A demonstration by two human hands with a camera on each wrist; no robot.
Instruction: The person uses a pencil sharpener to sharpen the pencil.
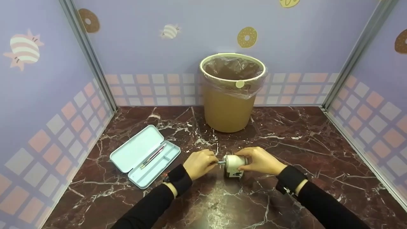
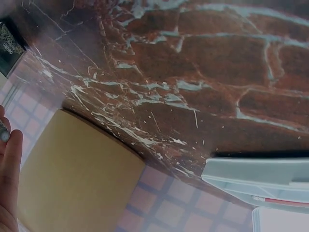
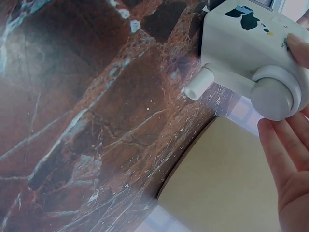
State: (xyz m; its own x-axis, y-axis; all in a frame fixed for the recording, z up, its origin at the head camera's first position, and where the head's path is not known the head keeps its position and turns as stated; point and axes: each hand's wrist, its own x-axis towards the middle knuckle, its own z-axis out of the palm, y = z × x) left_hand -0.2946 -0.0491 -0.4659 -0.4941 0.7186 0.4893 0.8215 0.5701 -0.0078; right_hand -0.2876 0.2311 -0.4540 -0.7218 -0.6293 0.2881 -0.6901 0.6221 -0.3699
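Maroon counter (image 1: 318, 152) veined white; tan bin (image 1: 227, 111) by its back edge, cream-rimmed; pale-blue pencil case (image 1: 136, 148) toward its left edge; white sharpener (image 1: 233, 162), dark-printed

Small mock-up booth (image 1: 203, 16) — metal corner posts (image 1: 356, 54), lilac panels (image 1: 133, 51) printed with donuts, marble-patterned tabletop (image 1: 302, 152).

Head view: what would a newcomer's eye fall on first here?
Most likely the tall tan trash bin, lined with clear plastic, at the back near the patterned wall. Next, the white crank pencil sharpener in front of it, gripped by the right hand, while the left hand pinches what looks like a pencil at its left side. Left of the hands, an open light-blue pencil case stands out.
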